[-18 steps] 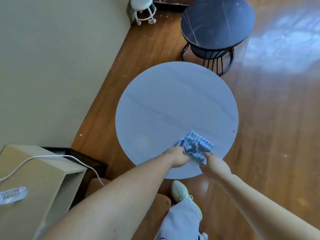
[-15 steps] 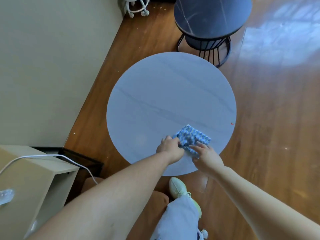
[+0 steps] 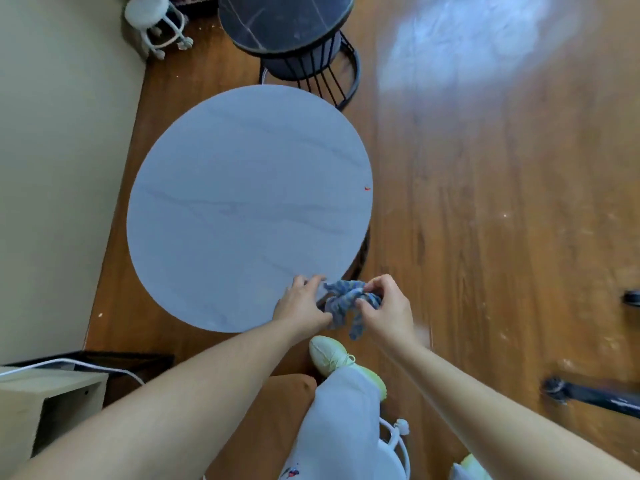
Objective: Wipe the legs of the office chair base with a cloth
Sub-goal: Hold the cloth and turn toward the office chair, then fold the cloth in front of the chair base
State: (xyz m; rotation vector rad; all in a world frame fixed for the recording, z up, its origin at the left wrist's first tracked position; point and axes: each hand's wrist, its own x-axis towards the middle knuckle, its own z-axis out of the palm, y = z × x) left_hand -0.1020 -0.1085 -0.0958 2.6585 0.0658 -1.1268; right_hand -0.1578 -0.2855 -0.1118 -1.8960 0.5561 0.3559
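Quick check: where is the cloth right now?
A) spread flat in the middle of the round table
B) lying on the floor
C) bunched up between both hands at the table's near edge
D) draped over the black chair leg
C: the cloth is bunched between the left hand and right hand by the table rim.
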